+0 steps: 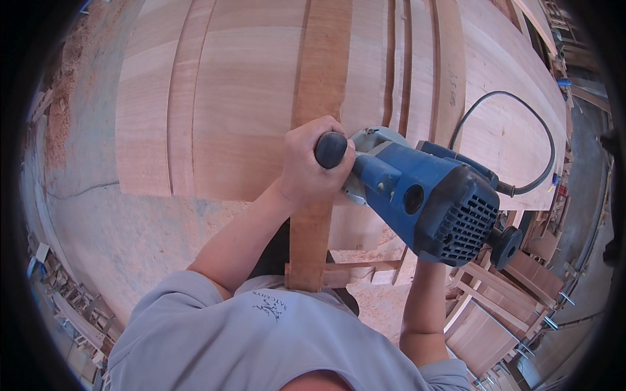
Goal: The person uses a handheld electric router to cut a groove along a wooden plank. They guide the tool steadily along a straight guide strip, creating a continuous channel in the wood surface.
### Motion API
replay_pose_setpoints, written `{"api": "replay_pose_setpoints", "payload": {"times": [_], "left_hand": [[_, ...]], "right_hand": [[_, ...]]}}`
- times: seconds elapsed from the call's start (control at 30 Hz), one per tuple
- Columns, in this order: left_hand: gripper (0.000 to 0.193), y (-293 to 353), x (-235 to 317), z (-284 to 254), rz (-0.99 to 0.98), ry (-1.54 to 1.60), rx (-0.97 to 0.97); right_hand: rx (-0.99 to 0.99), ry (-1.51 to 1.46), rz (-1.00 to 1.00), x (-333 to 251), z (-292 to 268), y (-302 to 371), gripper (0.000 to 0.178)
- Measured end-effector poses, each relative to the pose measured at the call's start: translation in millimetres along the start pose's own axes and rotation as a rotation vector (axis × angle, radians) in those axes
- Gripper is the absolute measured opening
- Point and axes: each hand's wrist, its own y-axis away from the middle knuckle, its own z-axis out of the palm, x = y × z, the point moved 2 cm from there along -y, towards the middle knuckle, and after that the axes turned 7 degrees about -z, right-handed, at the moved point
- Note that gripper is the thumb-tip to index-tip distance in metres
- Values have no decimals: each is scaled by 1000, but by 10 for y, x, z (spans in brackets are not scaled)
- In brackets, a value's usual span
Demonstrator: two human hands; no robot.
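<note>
A blue-and-black router (411, 179) with a vented motor housing leans to the right over a pale wooden panel (248, 111). My left hand (305, 153) is wrapped round its black knob handle (330, 150). Just under that hand runs a long, darker brown board (323, 65), lying across the panel and reaching back to my waist. The router's pale base shows beside the board's right edge; its bit is hidden. My right forearm (425, 306) rises to the router's near side, where the motor housing covers my right hand completely.
A black cord (553, 140) loops from the router over the panel's right part. Several long strips and grooves run along the panel, including a marked board (448, 72). Clamped wooden frames (482, 326) stand at the lower right. Sawdust lies on the concrete floor (117, 241).
</note>
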Motion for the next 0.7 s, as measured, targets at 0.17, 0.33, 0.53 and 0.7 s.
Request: {"api": "replay_pose_setpoints", "payload": {"times": [0.17,0.33,0.53,0.7], "left_hand": [[9,-127,-47,20,1,25,18],[9,-286,-57,32,2,40,49],[14,-441,-104,50,46,99,105],[13,-559,-91,45,49,75,95]], "right_hand": [[-7,63,-74,50,115,-245,53],[-26,106,-139,80,228,-521,53],[-45,131,-188,141,354,-772,53],[-52,154,-239,195,440,-992,53]]}}
